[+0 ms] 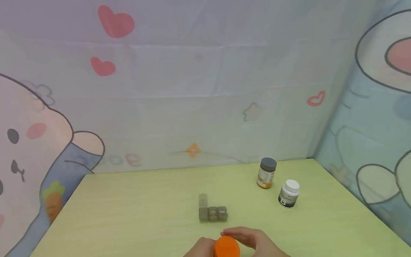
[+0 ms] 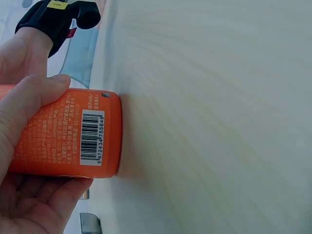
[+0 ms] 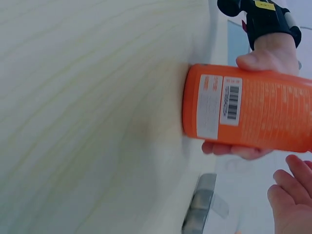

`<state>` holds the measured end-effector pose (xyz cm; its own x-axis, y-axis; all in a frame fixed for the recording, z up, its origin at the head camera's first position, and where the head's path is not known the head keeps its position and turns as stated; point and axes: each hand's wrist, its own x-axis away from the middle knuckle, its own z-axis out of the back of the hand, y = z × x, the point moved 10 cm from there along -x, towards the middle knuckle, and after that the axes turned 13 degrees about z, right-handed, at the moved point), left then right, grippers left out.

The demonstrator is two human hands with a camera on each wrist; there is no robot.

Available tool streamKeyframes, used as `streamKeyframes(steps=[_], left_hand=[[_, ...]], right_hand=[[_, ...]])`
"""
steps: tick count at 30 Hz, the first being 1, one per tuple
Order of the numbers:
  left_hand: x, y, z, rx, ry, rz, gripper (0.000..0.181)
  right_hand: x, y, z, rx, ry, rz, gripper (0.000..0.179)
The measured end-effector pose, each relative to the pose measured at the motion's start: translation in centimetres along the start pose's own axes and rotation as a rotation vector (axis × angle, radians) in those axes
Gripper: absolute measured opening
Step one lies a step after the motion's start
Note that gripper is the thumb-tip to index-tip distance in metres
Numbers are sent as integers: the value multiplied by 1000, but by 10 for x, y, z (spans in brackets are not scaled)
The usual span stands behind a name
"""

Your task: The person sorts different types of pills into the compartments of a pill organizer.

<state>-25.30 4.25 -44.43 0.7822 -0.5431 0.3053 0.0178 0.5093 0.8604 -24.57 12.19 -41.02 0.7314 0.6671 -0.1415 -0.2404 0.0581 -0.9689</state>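
Observation:
An orange bottle (image 2: pixel 53 136) stands upright near the table's front edge; its round orange top (image 1: pixel 226 246) shows in the head view. My left hand (image 1: pixel 201 247) grips it, thumb on one side and fingers on the other. A printed label with a barcode (image 3: pixel 232 102) faces the right wrist camera. Beside the bottle's top, my right hand (image 1: pixel 257 242) holds nothing, its fingers loosely bent and apart from the bottle in the right wrist view. Just beyond both hands lies a small translucent pill box (image 1: pixel 213 214) with several compartments, the leftmost lid (image 1: pixel 203 200) raised.
Toward the back right of the pale yellow-green table (image 1: pixel 135 210) stand a brown jar with a dark lid (image 1: pixel 266 173) and a white bottle with a dark label (image 1: pixel 288 193). A printed cloth (image 1: pixel 179 85) hangs behind the table and along its sides.

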Motion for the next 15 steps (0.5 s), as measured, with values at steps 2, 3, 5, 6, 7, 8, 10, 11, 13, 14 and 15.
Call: streamKeyframes(steps=[2,3,5,6,7,8,10,11,13,14,15], left_hand=[[0,-3,0,16,-8,26,12],[0,-3,0,19,-14,32,11],[1,-4,0,28,-21,41,12],[1,-4,0,29,-18,41,12],[2,-4,-1,39,-26,41,13],[2,-4,-1,50,-34,41,14],[3,-3,0,54,-32,25,16],[4,-2,1,38,-23,10,18],[5,0,2,17,-9,-23,20],[4,1,4,1,2,-39,20],[4,3,5,-27,18,-61,20]], right_hand=[[4,-1,5,-19,17,-3,48],[6,-1,7,-31,26,-4,45],[10,-2,8,-47,34,-22,42],[11,-2,8,-45,32,-33,41],[11,-3,7,-36,24,-42,40],[11,-4,5,-23,11,-46,41],[9,-6,-1,-6,-16,-60,41],[6,-9,-4,14,-38,-50,42],[0,-13,-10,49,-79,-13,45],[-4,-16,-12,70,-98,11,46],[-7,-19,-14,92,-119,36,48]])
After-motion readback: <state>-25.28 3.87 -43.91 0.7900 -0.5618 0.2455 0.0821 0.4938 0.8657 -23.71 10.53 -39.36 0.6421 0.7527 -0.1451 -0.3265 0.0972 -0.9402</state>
